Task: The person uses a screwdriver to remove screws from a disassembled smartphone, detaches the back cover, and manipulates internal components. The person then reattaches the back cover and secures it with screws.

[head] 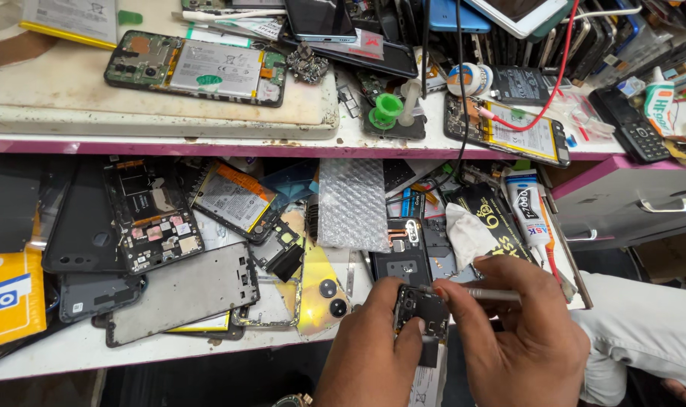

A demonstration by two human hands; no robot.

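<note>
Left hand (pixel 373 354) pinches small circuit board (pixel 422 310); right hand (pixel 520 328) grips screwdriver (pixel 478 293), tip at board's 12 o'clock. Slip risks gouging components.

White worktop (pixel 343 139) w/ pink edge spans 9 to 3 o'clock. Grey drawer unit (pixel 629 203) at 3 o'clock. Lower white shelf (pixel 71 350) at 8 o'clock, evenly lit.
</note>
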